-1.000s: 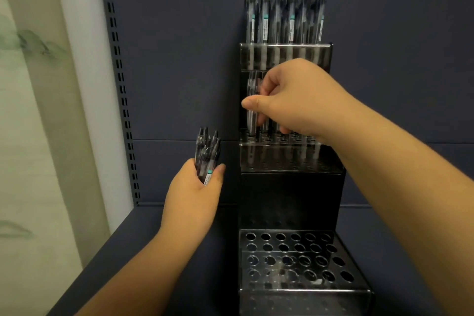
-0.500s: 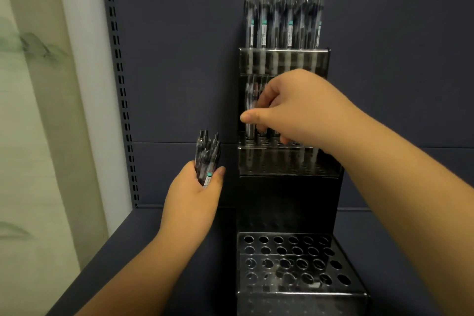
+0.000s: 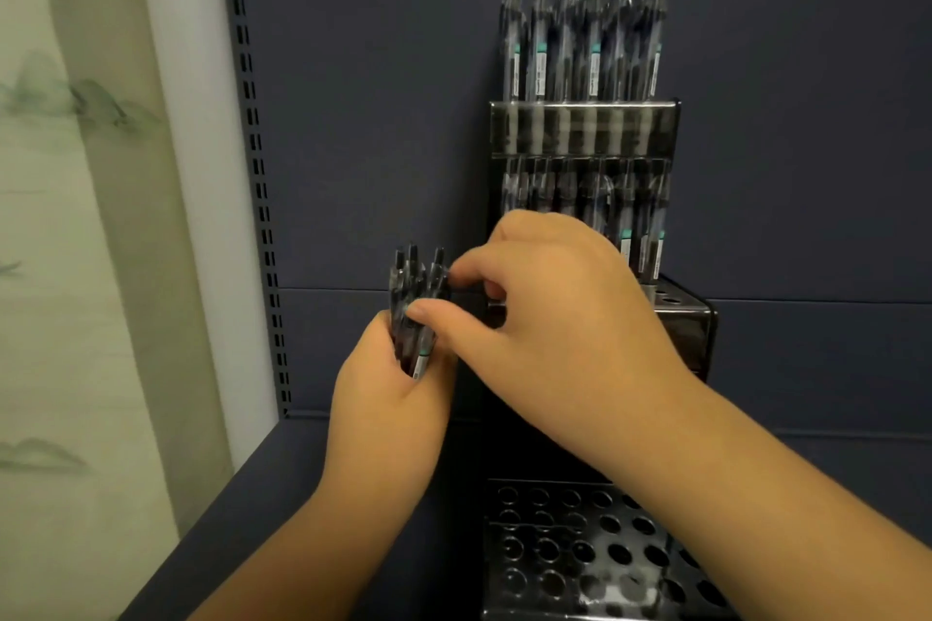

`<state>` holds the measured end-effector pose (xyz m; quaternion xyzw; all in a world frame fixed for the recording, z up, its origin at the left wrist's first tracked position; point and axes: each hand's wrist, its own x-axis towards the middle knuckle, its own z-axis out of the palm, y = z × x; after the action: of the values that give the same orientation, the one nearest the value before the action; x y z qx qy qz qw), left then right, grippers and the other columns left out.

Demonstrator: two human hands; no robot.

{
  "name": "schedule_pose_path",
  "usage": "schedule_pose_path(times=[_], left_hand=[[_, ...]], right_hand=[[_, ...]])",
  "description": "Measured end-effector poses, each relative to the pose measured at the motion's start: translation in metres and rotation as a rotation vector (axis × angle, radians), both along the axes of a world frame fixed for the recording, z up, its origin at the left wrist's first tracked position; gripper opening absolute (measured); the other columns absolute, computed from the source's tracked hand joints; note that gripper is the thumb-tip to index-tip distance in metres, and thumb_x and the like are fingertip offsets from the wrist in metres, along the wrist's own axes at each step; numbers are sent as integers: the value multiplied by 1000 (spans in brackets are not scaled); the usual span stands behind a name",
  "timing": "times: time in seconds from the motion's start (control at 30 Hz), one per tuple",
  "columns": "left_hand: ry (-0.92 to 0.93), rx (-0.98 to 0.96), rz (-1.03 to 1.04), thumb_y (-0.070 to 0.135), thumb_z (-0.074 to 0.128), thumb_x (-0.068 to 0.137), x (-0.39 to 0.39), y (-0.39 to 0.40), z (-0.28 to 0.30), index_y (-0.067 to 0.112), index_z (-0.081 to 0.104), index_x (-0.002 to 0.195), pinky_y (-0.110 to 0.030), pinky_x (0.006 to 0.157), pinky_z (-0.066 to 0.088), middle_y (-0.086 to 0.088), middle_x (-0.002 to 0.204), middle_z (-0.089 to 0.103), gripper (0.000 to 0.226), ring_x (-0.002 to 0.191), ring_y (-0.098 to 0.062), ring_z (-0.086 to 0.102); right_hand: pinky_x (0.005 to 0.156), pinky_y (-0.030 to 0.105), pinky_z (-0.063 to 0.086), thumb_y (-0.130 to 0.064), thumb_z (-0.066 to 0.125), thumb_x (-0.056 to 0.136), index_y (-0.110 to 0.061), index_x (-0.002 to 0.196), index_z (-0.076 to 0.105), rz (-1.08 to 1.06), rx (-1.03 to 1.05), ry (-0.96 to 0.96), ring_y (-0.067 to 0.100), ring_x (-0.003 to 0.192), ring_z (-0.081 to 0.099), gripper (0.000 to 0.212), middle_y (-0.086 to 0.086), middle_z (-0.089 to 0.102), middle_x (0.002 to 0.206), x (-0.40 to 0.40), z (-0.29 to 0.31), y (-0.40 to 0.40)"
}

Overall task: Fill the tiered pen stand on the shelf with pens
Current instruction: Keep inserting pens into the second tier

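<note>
Left of the tiered stand, the left hand [image 3: 388, 398] curls round a small bundle of slim pens with clear barrels and dark clips [image 3: 416, 313], holding them upright so that their tops stick out above the fist. The right hand [image 3: 560, 318] reaches across from the right, its thumb and forefinger closing on the top of one pen in that bundle; blur there makes it hard to say whether that pen is firmly pinched or only touched.

Just right of the grip stands the shiny black metal pen stand with stepped, perforated tiers [image 3: 585, 126]. Its polished front faces mirror the pens above them. Far above the grip, the top tier carries a full row of upright clear pens with teal bands and white labels [image 3: 580, 45]. The middle tier holds a second row of similar pens [image 3: 635, 227], whose lower left part is hidden behind the right hand. Below the grip, the lowest tier is a sloping plate of round holes [image 3: 555, 550]; the right forearm crosses its right side and the picture's bottom edge cuts it off.

Behind everything is a matt dark blue-grey shelf back panel [image 3: 378, 116], with a slotted metal upright [image 3: 254, 166] to the left of the grip and, further left, a pale wall covering with faint green ink-wash shapes [image 3: 65, 166].
</note>
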<state>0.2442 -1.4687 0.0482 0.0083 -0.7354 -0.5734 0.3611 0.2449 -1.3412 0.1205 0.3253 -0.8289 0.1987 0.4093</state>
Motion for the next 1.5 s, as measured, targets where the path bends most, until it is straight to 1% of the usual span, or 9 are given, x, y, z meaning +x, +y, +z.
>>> schedule_pose_path(times=[0.23, 0.43, 0.63, 0.87, 1.07, 1.17, 1.23, 1.4, 1.5], left_hand=[[25, -69, 36, 26, 63, 91, 8, 3, 2, 29, 57, 85, -42, 59, 53, 7, 82, 66, 9, 71, -16, 62], [15, -101, 65, 24, 66, 91, 7, 5, 1, 21, 57, 81, -20, 48, 43, 2, 75, 64, 13, 63, -15, 58], [9, -102, 109, 16, 61, 92, 9, 5, 4, 29, 53, 78, -28, 52, 38, 20, 74, 64, 21, 61, 0, 58], [18, -78, 114, 25, 65, 93, 9, 8, 7, 39, 58, 83, -27, 54, 41, 19, 80, 66, 19, 69, -2, 61], [-41, -124, 100, 27, 63, 95, 3, 6, 4, 21, 56, 79, -14, 46, 41, 7, 74, 61, 19, 55, -2, 54], [-62, -135, 110, 26, 63, 94, -3, -2, 1, 24, 57, 78, -10, 51, 42, -1, 72, 61, 17, 60, 0, 56], [-104, -101, 102, 28, 64, 94, -6, -5, 1, 31, 57, 82, -10, 53, 42, -2, 74, 62, 14, 65, 5, 58], [-131, -20, 96, 31, 64, 94, -13, -11, -4, 12, 55, 77, -25, 57, 41, -13, 71, 59, 26, 63, -16, 55], [-142, -46, 98, 33, 62, 94, -13, -8, -5, 14, 58, 81, -19, 57, 41, -10, 74, 62, 23, 66, -13, 58]], right_hand=[[87, 34, 50, -54, 68, 87, -33, 88, 77, 160, -41, -175, 5, 84, 58, 23, -13, 63, 82, 6, 7, 4], [80, 25, 53, -51, 70, 87, -33, 83, 74, 180, -47, -336, 0, 79, 61, 20, -15, 69, 78, 8, 17, 12], [85, 22, 50, -53, 66, 89, -36, 99, 75, 132, 81, -224, 1, 85, 63, 21, -16, 71, 85, 10, 14, 13], [60, 6, 39, -36, 81, 84, -34, 88, 75, 327, -162, -404, -8, 65, 57, 7, -24, 61, 64, 0, 22, 24], [65, 9, 48, -30, 84, 81, -31, 88, 76, 387, -306, -460, -4, 67, 62, 11, -15, 72, 77, -9, 26, 31], [70, 18, 56, -24, 83, 82, -26, 90, 77, 442, -435, -430, 6, 71, 68, 10, -9, 75, 80, -13, 31, 37], [72, 24, 60, -18, 82, 82, -23, 89, 75, 517, -592, -408, 15, 77, 71, 11, -2, 76, 82, -15, 38, 47], [71, 25, 58, -16, 82, 83, -19, 92, 70, 603, -885, -341, 16, 78, 73, 15, 1, 74, 81, -22, 52, 74], [69, 24, 58, -17, 80, 86, -22, 90, 70, 589, -958, -256, 15, 78, 73, 11, -1, 75, 80, -25, 55, 83]])
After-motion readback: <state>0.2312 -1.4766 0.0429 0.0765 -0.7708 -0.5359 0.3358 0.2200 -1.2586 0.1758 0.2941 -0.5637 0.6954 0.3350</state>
